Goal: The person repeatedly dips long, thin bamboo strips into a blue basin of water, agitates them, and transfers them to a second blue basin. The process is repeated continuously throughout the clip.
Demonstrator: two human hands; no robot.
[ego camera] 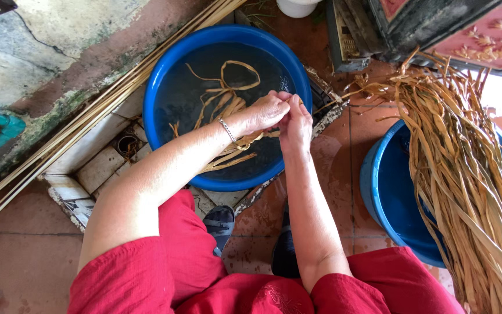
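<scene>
My left hand (265,110) and my right hand (296,125) meet over the right rim of a round blue basin (158,87) filled with dark water. Both hands pinch the same tan dried leaf strip (245,142), which hangs down from them into the basin. Several more tan strips (222,96) float curled in the water. A thin bracelet sits on my left wrist. My sleeves and lap are red.
A second blue tub (382,192) at the right holds a big bundle of long dried leaves (460,174). Long bamboo sticks (88,113) lie diagonally at the left beside a tiled drain. A dark carved cabinet (425,26) stands at the top right. My dark shoes rest on wet tiles.
</scene>
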